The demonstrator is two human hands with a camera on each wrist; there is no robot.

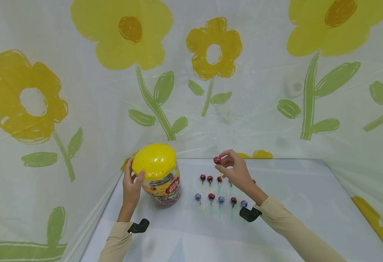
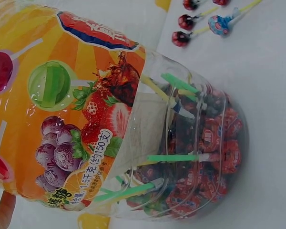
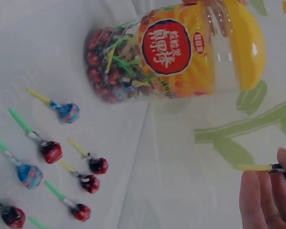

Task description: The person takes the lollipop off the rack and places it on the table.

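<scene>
A clear lollipop jar with a yellow lid and a fruit-printed label stands on the left of the table. My left hand grips it at the lid's left side, thumb in front. Wrapped lollipops fill the jar's lower part. Between thumb and fingers, my right hand pinches a red-wrapped lollipop above the table. In the right wrist view its yellow stick shows, with the candy partly cut off by the frame edge.
Two rows of lollipops, red ones and blue ones, lie on the white table right of the jar. My right forearm hides some of them. A flower-printed curtain hangs behind and around the table.
</scene>
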